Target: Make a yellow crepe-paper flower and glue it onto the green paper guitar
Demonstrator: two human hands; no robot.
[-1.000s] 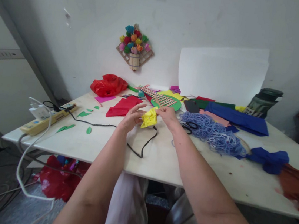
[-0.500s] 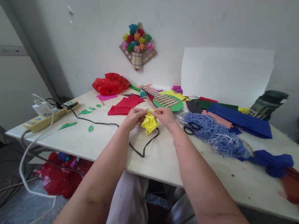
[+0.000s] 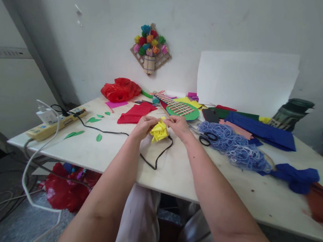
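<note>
Both my hands meet over the middle of the white table (image 3: 178, 172). My left hand (image 3: 144, 126) and my right hand (image 3: 179, 126) pinch a crumpled yellow paper flower (image 3: 159, 131) from either side, fingers closed on it. A black cable (image 3: 156, 158) loops on the table just below the flower. A folded red paper (image 3: 134, 113) lies just behind my left hand. Black-handled scissors (image 3: 206, 137) lie to the right of my right hand.
A pile of blue rubber bands (image 3: 233, 146), blue paper (image 3: 261, 130) and blue crepe (image 3: 297, 177) fill the right side. A yellow power strip (image 3: 54, 123) and green paper leaves (image 3: 72, 135) lie at left. A red plastic bag (image 3: 120, 89), a woven green disc (image 3: 181, 110) and a white sheet (image 3: 246, 79) stand at the back.
My left hand's fingers closed from spread to a pinch on the yellow flower, and both hands drew closer together. The view shifted slightly.
</note>
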